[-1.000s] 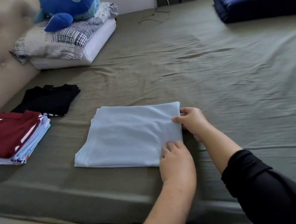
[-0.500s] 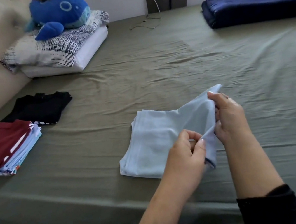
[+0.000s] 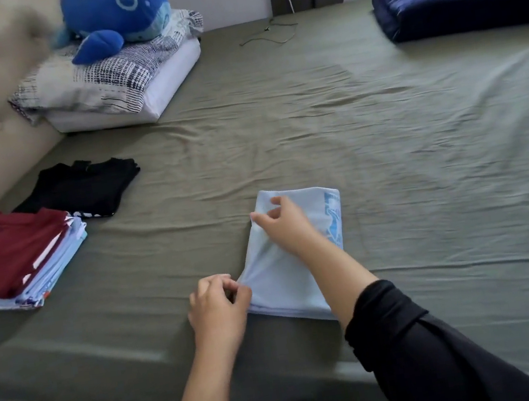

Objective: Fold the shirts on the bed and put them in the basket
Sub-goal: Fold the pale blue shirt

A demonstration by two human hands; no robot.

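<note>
Two hands (image 3: 218, 303) (image 3: 282, 221) pinch a pale-blue shirt (image 3: 281, 274) on the olive-sheeted bed (image 3: 387, 153).

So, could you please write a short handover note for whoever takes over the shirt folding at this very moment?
Left hand: pinches the near left corner of the light blue shirt.
Right hand: pinches its far left corner, arm crossing over the shirt.
The shirt lies folded narrow near the bed's front edge, printed side showing on the right.
Done: a folded stack with a maroon shirt on top sits at the left, a folded black shirt behind it.
Left: finish this fold, then move everything to the basket, which is not in view.
</note>
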